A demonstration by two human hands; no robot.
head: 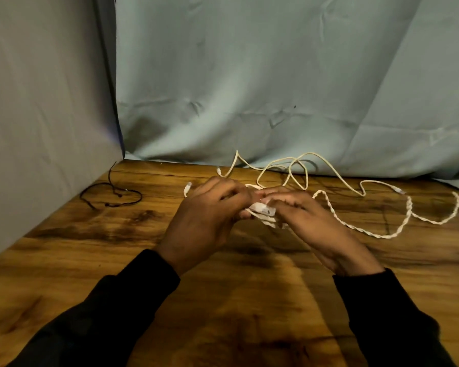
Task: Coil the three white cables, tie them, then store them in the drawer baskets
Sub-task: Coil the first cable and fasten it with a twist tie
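My left hand point(210, 215) and my right hand point(310, 223) meet above the middle of the wooden table point(90, 260). Between their fingertips they grip a small bundle of white cable point(260, 209) with a white plug end. From my right hand a twisted white cable point(376, 234) trails away to the right edge of the view. A thinner white cable point(300, 161) lies in loose loops behind my hands, near the cloth backdrop. One white connector point(188, 185) pokes out just left of my left hand. No drawer or basket is in sight.
Thin black ties point(112, 193) lie on the table at the back left. A grey cloth panel point(45, 115) stands along the left side, and a pale blue-green cloth point(276, 75) hangs behind the table. Bare wood lies in front of my hands.
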